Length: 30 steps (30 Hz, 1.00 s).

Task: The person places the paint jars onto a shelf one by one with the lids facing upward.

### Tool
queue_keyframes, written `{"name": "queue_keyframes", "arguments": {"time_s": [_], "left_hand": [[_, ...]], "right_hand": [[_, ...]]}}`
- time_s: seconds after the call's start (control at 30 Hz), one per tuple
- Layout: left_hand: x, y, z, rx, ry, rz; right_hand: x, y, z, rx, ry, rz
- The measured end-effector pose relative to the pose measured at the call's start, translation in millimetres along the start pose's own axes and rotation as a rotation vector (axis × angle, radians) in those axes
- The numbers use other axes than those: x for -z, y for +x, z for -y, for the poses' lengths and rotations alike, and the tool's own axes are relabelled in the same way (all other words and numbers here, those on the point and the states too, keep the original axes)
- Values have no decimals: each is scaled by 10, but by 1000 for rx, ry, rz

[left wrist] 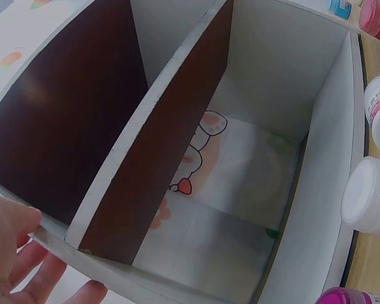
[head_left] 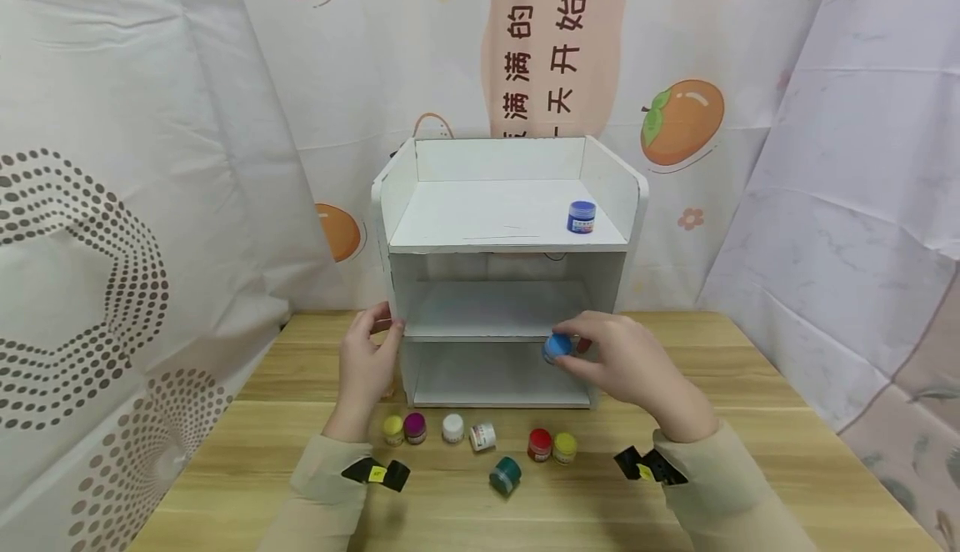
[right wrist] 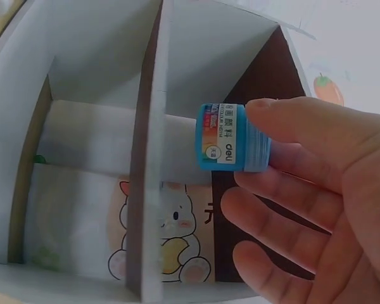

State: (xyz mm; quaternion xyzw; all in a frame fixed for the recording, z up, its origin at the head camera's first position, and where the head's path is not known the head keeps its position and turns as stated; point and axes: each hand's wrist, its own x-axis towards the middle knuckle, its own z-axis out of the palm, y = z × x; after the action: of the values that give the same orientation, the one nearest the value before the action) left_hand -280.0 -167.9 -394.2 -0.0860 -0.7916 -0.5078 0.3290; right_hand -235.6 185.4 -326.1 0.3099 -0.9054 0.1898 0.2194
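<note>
The right hand (head_left: 626, 358) pinches one light-blue jar (right wrist: 220, 138) between thumb and forefinger, other fingers loosely spread. Directly behind that grip stands the shelf unit (head_left: 510, 245). Below, mostly leftward, are seven jars: two yellow, two white, one purple (head_left: 415, 428), red (head_left: 539, 444), green (head_left: 505, 476). Farther left, the left hand (head_left: 366, 362), half curled, holds the unit's side edge. Above the right grip, the top tier bears one dark-blue jar (head_left: 581, 217).

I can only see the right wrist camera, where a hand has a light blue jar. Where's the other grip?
Observer: The left grip is touching the left side of the white shelf.
Operator: Okay! Are there any more jars, like on the table?
Observer: Yes, there's a green jar on the table, closer to the person than all the other jars there.
</note>
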Motion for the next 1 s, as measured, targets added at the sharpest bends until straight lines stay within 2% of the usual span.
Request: {"name": "queue_keyframes", "arguments": {"time_s": [0.33, 0.53, 0.73, 1.0], "left_hand": [[11, -7, -22, 12, -13, 12], [14, -4, -13, 12, -15, 13], [16, -10, -5, 18, -6, 11], [17, -13, -19, 14, 0, 11]], "right_hand": [[156, 201, 57, 19, 13, -6], [279, 326, 78, 75, 62, -61], [387, 444, 107, 135, 55, -119], [530, 585, 173, 158, 42, -165]]}}
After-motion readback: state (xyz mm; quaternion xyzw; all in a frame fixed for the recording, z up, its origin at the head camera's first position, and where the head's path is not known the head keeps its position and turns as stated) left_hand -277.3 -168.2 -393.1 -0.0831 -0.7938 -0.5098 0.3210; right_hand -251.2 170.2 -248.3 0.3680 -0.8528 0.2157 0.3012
